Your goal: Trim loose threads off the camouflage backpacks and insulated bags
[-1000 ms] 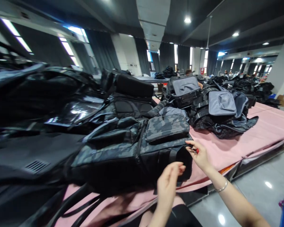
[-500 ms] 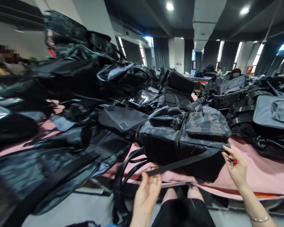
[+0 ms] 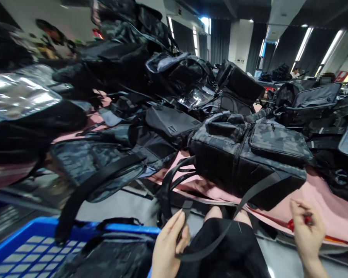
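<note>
A camouflage-and-black backpack (image 3: pixel 217 166) lies on its back panel side or base in front of me, its front pocket facing up. From its lower right corner runs a black webbing strap (image 3: pixel 246 200), which sags in a loop over my lap. My left hand (image 3: pixel 171 241) is closed on the strap near its end, and the tip sticks up past the thumb. My right hand (image 3: pixel 309 231) is curled at the right, apart from the bag, around a small red item (image 3: pixel 290 224). Fingers hide most of that item, so its kind is unclear.
A blue plastic basket (image 3: pixel 34 224) with a dark camouflage bag (image 3: pixel 113 255) inside stands at lower left. More backpacks (image 3: pixel 118 69) are piled across the pink-covered table (image 3: pixel 290 197). Another backpack's thick black strap (image 3: pixel 89 185) hangs over the table edge. A person (image 3: pixel 53 40) is at far left.
My left hand has pulled the strap end toward me, and the strap has gone from taut to slack. My right hand has left the bag's corner. The view has swung left and down, showing the basket.
</note>
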A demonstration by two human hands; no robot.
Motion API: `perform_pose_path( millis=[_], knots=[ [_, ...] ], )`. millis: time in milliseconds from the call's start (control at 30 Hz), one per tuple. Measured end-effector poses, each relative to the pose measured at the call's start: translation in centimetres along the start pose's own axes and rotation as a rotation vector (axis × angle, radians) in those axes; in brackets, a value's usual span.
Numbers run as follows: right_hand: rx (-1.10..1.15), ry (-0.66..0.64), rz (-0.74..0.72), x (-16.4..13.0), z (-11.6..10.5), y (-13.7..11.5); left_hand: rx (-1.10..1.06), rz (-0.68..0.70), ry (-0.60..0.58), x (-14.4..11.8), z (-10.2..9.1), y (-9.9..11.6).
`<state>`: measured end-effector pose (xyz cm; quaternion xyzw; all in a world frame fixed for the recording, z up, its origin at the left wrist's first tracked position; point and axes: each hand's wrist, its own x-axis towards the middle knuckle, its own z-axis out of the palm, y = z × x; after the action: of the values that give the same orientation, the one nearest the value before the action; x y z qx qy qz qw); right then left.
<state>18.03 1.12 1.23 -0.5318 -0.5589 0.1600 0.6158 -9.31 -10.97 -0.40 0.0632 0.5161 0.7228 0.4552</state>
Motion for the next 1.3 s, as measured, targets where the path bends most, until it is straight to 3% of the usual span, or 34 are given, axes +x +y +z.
perform_pose_path(
  millis=[167, 267, 367, 533, 700, 800, 900, 1033, 1167, 1300],
  knots=[
    [0.076, -0.513, 0.050, -4.9, 0.3, -1.4, 0.161, -0.064, -0.104, -1.7, 2.6, -2.0],
    [0.111, -0.656, 0.015, -6.7, 0.8, -2.4, 0.244, -0.064, -0.189, -2.2, 3.5, -2.6],
    [0.086, -0.696, -0.007, -7.6, 1.6, -2.8, 0.268, -0.081, -0.205, -2.4, 3.9, -3.3],
    [0.014, -0.693, -0.127, -7.8, 3.0, -2.3, 0.309, -0.118, -0.255, -2.7, 3.8, -4.6],
    [-0.009, -0.671, -0.218, -6.9, 2.3, -1.0, 0.368, -0.218, -0.396, -2.1, 3.3, -6.2],
    [0.038, -0.616, -0.089, -6.3, 1.0, 0.1, 0.338, -0.321, -0.428, 0.5, 3.3, -8.6],
    [0.104, -0.503, 0.092, -6.2, -0.5, 1.6, 0.297, -0.349, -0.266, 4.3, 3.9, -12.0],
    [0.171, -0.278, 0.339, -6.7, -2.9, 3.8, 0.321, -0.406, -0.230, 8.4, 6.2, -16.5],
    [0.218, -0.158, 0.578, -7.2, -5.6, 5.2, 0.304, -0.547, -0.286, 9.7, 9.5, -20.0],
    [0.199, -0.041, 0.644, -7.5, -7.4, 5.6, 0.218, -0.640, -0.298, 9.9, 12.5, -22.3]
  ],
)
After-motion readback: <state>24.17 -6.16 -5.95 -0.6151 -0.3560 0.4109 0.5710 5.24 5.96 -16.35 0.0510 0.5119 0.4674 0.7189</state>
